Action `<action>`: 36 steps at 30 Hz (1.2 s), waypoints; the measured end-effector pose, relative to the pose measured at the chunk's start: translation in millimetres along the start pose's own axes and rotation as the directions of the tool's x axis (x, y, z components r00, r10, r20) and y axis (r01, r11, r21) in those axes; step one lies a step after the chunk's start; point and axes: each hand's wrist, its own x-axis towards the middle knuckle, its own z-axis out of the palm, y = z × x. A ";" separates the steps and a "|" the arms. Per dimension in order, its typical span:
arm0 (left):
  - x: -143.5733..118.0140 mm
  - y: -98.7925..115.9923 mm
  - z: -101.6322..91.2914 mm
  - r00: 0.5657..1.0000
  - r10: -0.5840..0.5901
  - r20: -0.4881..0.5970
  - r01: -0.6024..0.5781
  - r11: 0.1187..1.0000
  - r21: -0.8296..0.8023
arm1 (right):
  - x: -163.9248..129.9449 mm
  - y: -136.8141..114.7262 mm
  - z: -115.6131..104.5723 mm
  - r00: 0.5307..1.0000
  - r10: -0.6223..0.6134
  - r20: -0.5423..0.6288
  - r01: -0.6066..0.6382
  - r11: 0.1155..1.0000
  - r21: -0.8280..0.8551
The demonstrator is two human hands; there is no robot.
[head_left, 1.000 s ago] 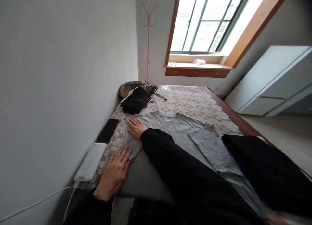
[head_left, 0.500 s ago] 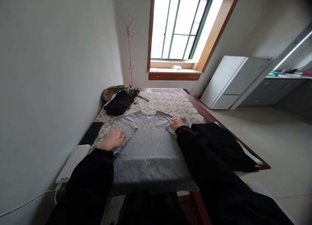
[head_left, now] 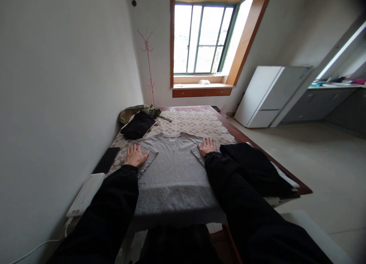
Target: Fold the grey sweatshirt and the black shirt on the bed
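A grey T-shirt [head_left: 174, 168] lies spread flat on a table covered with a floral cloth [head_left: 197, 123], its hem hanging over the near edge. My left hand [head_left: 135, 156] rests flat, fingers apart, on the shirt's left sleeve. On the right sleeve, my right hand [head_left: 207, 146] also lies flat with spread fingers. Neither hand holds anything. Both arms are in black sleeves.
A folded black garment [head_left: 137, 125] and an olive bundle [head_left: 137, 111] lie at the far left. A black phone [head_left: 107, 160] and a white power strip [head_left: 85, 194] sit by the left wall. Another black garment [head_left: 257, 168] lies at the right edge. A white cabinet [head_left: 268, 96] stands beyond.
My right hand moved from the shirt's left shoulder across to the right sleeve. The left hand slid forward onto the left sleeve. The view swung to face the table squarely.
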 end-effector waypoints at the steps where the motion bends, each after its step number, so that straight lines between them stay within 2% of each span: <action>1: 1.6 3.2 0.0 1.000 -0.004 -0.004 0.004 1.000 -0.006 | -0.6 0.0 -1.4 1.000 -0.004 -0.011 0.004 1.000 0.009; 5: 3.9 13.5 2.9 1.000 -0.020 -0.023 0.020 0.999 -0.038 | -4.0 -0.8 -7.7 1.000 -0.007 -0.023 0.009 0.998 0.059; 9: 10.8 12.4 0.9 1.000 0.001 0.020 0.000 0.999 -0.038 | -2.6 2.1 -16.8 0.999 -0.036 0.021 0.034 0.994 0.101; 13: 23.9 11.1 -2.3 0.999 -0.041 0.036 0.042 0.998 -0.048 | -0.6 6.4 -23.9 0.998 -0.053 0.021 0.051 0.992 0.115; 19: 23.5 14.8 6.0 0.991 -0.086 -0.101 0.080 0.995 -0.065 | -14.0 4.7 -30.9 0.998 -0.052 -0.039 0.059 0.972 0.229; 21: 21.6 17.7 3.4 0.989 -0.106 -0.106 0.098 0.992 -0.074 | -21.0 0.2 -39.3 0.998 -0.047 -0.046 0.057 0.965 0.254; 25: 13.3 25.9 -8.4 0.990 -0.125 -0.071 0.120 0.990 -0.079 | -51.4 -12.8 -65.8 0.996 -0.081 -0.045 0.091 0.946 0.311; 28: -21.9 25.0 -8.6 0.997 -0.075 -0.025 0.072 0.994 -0.085 | -111.4 -9.6 -77.6 0.978 -0.206 -0.032 0.202 0.894 0.399; 29: -43.2 22.0 -6.0 1.000 -0.028 -0.007 0.027 0.996 -0.085 | -139.4 -2.7 -76.1 0.953 -0.303 -0.010 0.272 0.841 0.468; 30: -69.1 17.7 -2.5 1.000 0.029 0.008 -0.029 0.996 -0.080 | -169.7 7.3 -71.0 0.880 -0.475 0.002 0.352 0.654 0.670; 31: -98.6 12.4 1.3 0.994 0.109 0.017 -0.107 0.991 -0.074 | -201.0 19.7 -61.9 0.766 -0.642 0.027 0.340 0.440 0.831; 32: -130.4 6.2 5.2 0.982 0.190 0.013 -0.189 0.980 -0.065 | -231.5 33.6 -48.9 0.632 -0.772 0.070 0.235 0.277 0.932; 33: -162.9 -0.4 9.1 0.966 0.256 -0.026 -0.257 0.965 -0.056 | -259.7 47.9 -32.0 0.503 -0.854 0.134 0.073 0.196 0.978; 34: -194.6 -7.2 13.3 0.952 0.298 -0.073 -0.302 0.952 -0.052 | -284.5 61.6 -11.9 0.389 -0.899 0.201 -0.095 0.178 0.979; 35: -224.3 -14.1 18.5 0.945 0.302 -0.130 -0.311 0.949 -0.055 | -305.0 74.0 10.8 0.310 -0.917 0.252 -0.226 0.186 0.956; 36: -250.9 -21.0 25.3 0.941 0.287 -0.179 -0.302 0.951 -0.065 | -320.8 84.7 34.9 0.282 -0.907 0.312 -0.320 0.217 0.922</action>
